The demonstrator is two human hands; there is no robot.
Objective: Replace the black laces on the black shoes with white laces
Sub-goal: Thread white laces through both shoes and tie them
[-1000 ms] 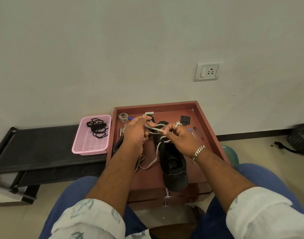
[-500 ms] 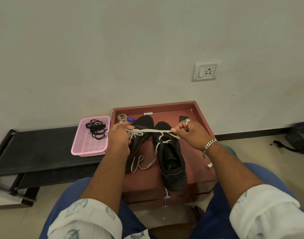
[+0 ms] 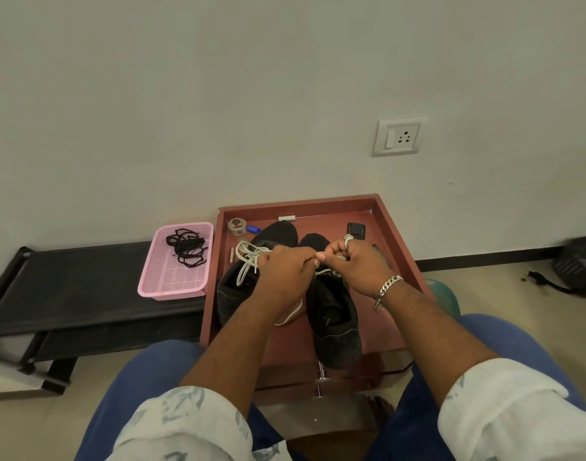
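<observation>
On the red-brown worktop [image 3: 398, 241] stand two black shoes [image 3: 334, 321]. Above them both forearms converge: left hand [image 3: 285, 271] and right hand [image 3: 358, 264] meet knuckle to knuckle, fingers [image 3: 331, 256] curled tight, pinching the white lace [image 3: 248, 261] (loops showing at left).

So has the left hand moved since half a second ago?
Yes. The left hand has swung to the person's right, away from the pink basket, and now meets the right hand over the right shoe, pinching the white lace.
</observation>
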